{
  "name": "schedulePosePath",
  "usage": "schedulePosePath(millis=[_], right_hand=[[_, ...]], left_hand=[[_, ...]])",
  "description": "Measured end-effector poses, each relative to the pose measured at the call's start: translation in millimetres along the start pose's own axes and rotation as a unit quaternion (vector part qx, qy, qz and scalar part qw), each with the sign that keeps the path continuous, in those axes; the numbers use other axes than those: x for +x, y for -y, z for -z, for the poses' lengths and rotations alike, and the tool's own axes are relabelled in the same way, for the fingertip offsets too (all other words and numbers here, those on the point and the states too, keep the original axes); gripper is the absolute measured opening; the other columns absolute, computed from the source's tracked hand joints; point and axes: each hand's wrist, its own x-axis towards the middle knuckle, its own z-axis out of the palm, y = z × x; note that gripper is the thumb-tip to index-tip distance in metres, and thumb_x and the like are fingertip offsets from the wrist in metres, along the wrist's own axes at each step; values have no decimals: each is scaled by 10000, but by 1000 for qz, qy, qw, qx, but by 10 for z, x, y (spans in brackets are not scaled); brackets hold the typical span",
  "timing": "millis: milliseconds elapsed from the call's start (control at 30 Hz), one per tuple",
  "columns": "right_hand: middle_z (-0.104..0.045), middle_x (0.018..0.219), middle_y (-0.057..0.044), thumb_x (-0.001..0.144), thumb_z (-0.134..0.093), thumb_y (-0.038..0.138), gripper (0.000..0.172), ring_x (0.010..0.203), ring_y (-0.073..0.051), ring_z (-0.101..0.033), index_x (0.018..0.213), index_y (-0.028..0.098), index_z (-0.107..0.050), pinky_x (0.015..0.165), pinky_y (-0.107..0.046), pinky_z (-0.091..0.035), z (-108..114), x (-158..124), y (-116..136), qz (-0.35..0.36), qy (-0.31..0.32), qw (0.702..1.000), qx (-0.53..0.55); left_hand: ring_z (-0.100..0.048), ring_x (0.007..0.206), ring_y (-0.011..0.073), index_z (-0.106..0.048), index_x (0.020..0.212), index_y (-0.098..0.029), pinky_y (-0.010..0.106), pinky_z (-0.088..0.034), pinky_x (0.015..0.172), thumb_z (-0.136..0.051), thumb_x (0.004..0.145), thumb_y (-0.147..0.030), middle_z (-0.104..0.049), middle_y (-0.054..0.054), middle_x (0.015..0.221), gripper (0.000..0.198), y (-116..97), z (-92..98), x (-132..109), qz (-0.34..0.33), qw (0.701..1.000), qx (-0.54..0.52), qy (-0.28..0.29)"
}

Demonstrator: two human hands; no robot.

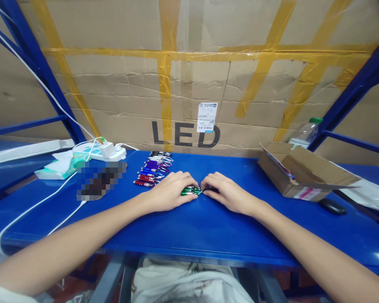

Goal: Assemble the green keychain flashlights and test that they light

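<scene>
Green metal pen-shaped keychain flashlights [189, 191] lie at the middle of the blue table; how many is hard to make out. My left hand [170, 191] is closed around their left part, thumb in front and fingers behind. At their right end, where the clips show, my right hand [225, 191] pinches with thumb and fingers. Its fingertips partly hide the clips. Left of my hands is a row of similar keychain flashlights [151, 172] in red, blue, purple, silver and black, each pointing left with its clip to the right.
An open cardboard box [306, 191] stands at the right, beside a black computer mouse [332, 206]. Behind it is a green-capped bottle [306, 131]. At the left lie a power strip [115, 154], a tissue pack [58, 166], white cables and a pixelated object [101, 181]. A large carton [129, 97] walls the back.
</scene>
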Motion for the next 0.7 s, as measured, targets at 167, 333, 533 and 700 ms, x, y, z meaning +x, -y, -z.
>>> schedulePosePath(millis=[167, 333, 533, 700], right_hand=[[-681, 1044, -71, 1087, -529, 201, 80, 985, -248, -587, 1053, 234, -593, 894, -388, -483, -18, -4, 4, 9, -10, 1000, -12], [-671, 1028, -73, 1083, -510, 181, 102, 968, -248, -584, 1030, 237, -576, 886, -389, -485, -29, 1, 7, 16, -15, 999, -27], [-678, 1014, -73, 1085, -527, 216, 85, 947, -251, -590, 1018, 237, -574, 857, -385, -491, -39, 4, -9, 12, -17, 999, -33], [-683, 1015, -74, 1072, -542, 198, 71, 946, -253, -594, 1023, 234, -579, 849, -381, -488, -44, 7, -8, 14, -20, 999, -31]], left_hand=[[-609, 1150, 268, -656, 1222, -253, 411, -447, 992, -663, 1040, -378, -698, 49, 1246, 220, -7, -16, 4, -1, 1000, -16, -4], [-614, 1163, 266, -648, 1237, -267, 407, -462, 996, -677, 1026, -335, -712, 40, 1240, 223, -8, -29, 9, 4, 999, -32, -10], [-629, 1125, 259, -660, 1222, -270, 397, -475, 972, -665, 1032, -340, -717, 40, 1194, 203, 3, -37, 5, 3, 999, -33, -15], [-631, 1108, 259, -666, 1197, -260, 396, -469, 968, -688, 1019, -328, -717, 39, 1174, 192, -10, -39, 13, 17, 999, -29, -15]])
